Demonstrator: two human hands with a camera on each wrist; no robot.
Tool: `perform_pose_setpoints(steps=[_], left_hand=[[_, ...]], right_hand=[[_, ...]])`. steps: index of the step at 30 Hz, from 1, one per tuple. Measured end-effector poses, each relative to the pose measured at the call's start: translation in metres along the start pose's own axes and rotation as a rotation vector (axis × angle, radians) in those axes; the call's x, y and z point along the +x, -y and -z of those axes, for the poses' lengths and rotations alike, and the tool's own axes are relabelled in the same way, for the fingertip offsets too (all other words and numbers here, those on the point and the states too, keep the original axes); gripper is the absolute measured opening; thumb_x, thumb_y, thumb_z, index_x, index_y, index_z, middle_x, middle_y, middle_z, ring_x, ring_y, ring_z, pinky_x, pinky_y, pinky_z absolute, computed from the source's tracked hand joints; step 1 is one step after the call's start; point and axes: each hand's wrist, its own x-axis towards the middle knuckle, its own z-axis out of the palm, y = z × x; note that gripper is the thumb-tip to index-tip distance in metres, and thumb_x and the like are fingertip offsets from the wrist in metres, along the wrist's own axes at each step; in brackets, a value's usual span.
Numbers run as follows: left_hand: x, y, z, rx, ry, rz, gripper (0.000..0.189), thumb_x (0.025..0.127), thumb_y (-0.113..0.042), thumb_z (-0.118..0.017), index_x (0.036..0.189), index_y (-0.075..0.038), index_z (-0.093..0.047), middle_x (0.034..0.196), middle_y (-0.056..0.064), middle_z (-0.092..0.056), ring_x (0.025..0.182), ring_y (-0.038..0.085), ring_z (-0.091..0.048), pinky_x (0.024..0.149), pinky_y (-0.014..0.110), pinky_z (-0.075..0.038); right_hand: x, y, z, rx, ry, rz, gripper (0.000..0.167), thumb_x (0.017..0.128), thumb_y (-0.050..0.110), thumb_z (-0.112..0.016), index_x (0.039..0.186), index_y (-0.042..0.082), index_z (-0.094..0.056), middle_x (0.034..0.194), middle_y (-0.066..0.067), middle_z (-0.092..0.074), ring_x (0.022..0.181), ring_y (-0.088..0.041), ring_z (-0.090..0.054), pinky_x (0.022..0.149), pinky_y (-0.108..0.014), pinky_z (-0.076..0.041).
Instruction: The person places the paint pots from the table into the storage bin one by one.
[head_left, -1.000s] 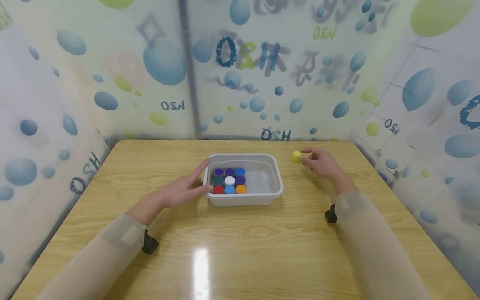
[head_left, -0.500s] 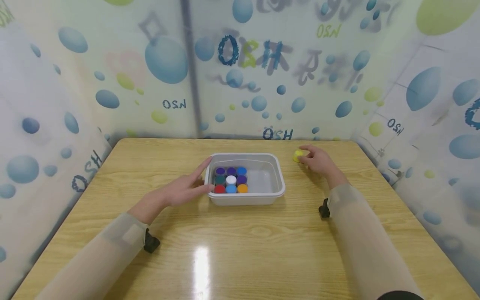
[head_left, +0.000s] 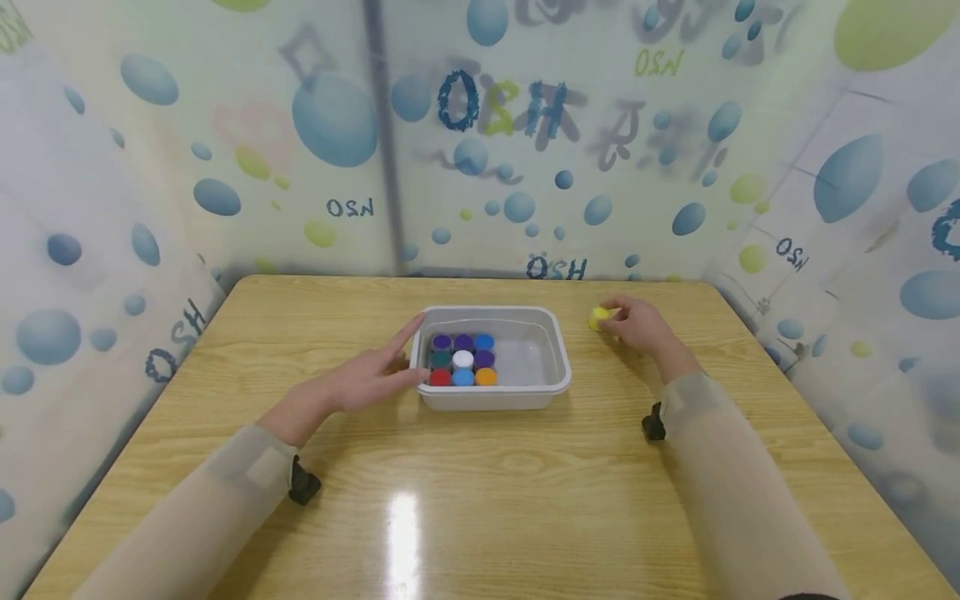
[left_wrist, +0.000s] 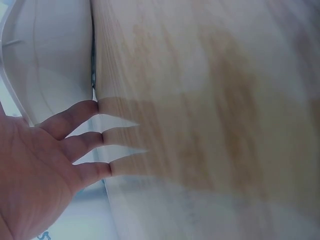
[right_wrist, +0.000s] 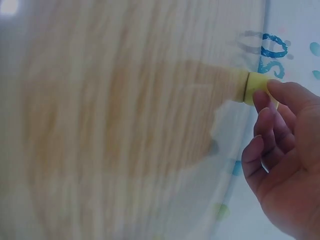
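Note:
In the head view my left hand [head_left: 367,379] lies against the left end of a grey plastic tub [head_left: 491,400], thumb and forefinger spread along its rim. Its other fingers [left_wrist: 82,142] rest straight on the tabletop in the left wrist view. Several small round pots with coloured lids [head_left: 462,359] stand in rows in the tub's left part. My right hand [head_left: 637,323] pinches a small yellow pot [head_left: 597,318] at the far right between thumb and fingers. In the right wrist view the yellow pot [right_wrist: 256,86] has its base on or very near the table.
The wooden table [head_left: 517,500] has a glossy top with a bright reflection. Patterned walls [head_left: 480,200] enclose its back and sides. Inside the tub, the bare floor [head_left: 525,358] shows to the right of the pots.
My right hand has gone from spread fingers beside the yellow pot to gripping it. The pot sits slightly nearer in the view. My left hand has stayed on the tub.

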Motion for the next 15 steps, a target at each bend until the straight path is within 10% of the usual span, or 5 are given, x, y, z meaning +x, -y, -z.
perform_pose_setpoints(steps=[15], left_hand=[[0.000,-0.002,0.000,0.010,-0.007,0.002,0.092,0.109,-0.068,-0.050,0.176,-0.044,0.010,0.153,0.027,-0.063,0.139,0.046,-0.064,0.119,0.070,-0.046]], right_hand=[[-0.028,0.010,0.016,-0.039,-0.050,0.143,0.046,0.104,0.035,-0.077,0.136,0.003,-0.068,0.102,-0.013,-0.073,0.080,-0.021,-0.061,0.069,-0.031,-0.051]])
